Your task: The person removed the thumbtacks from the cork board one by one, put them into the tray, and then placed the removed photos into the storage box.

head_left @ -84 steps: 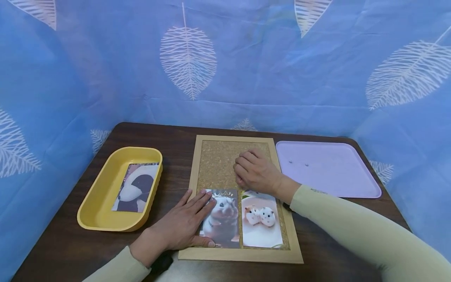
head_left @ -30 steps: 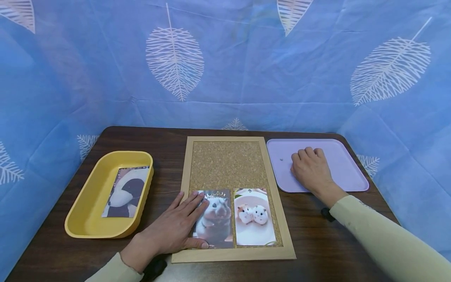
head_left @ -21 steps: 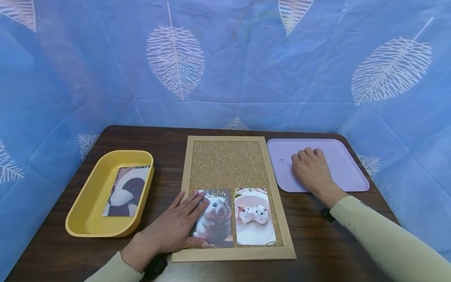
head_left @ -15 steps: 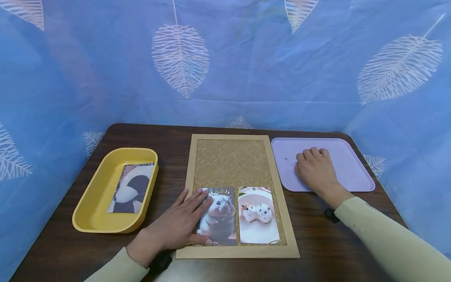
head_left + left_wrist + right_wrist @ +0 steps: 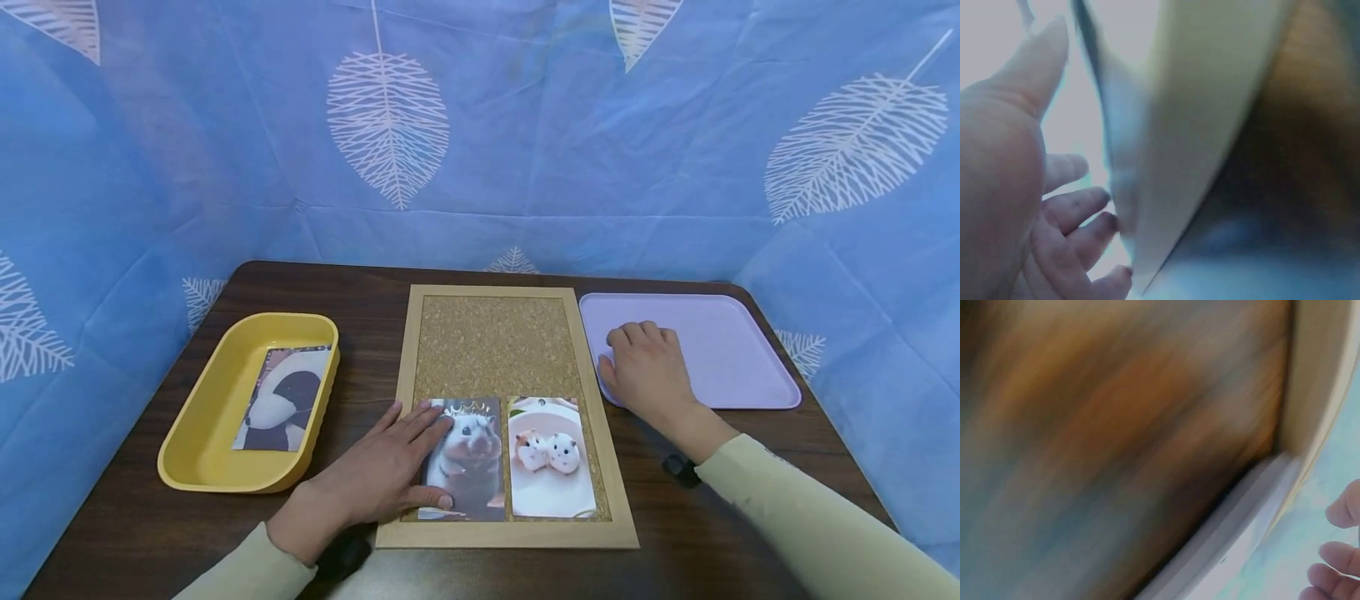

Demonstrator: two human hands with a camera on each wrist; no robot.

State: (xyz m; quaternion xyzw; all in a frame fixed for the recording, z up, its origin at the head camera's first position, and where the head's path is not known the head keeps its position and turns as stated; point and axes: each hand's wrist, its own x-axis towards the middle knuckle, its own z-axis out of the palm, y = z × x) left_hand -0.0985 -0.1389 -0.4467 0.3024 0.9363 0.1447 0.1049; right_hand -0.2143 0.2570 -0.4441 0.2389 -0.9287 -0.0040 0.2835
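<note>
My left hand lies with spread fingers across the left edge of a framed corkboard and a hamster photo. To its right on the cork is a photo of two hamsters, with a small pin near its top. My right hand is low over the left part of the purple tray. In the right wrist view, thumb and fingertips stand apart, with nothing visible between them. A tiny pin shows on the tray's pale surface there.
A yellow bin at the left holds another photo of a plush-looking animal. Bare cork covers the board's upper half. The dark wooden table ends at a blue leaf-patterned curtain.
My right hand left the corkboard for the tray, then shifted left, with its thumb now visible. A pin seen on the tray half a second ago is covered in the head view. My left hand stays put.
</note>
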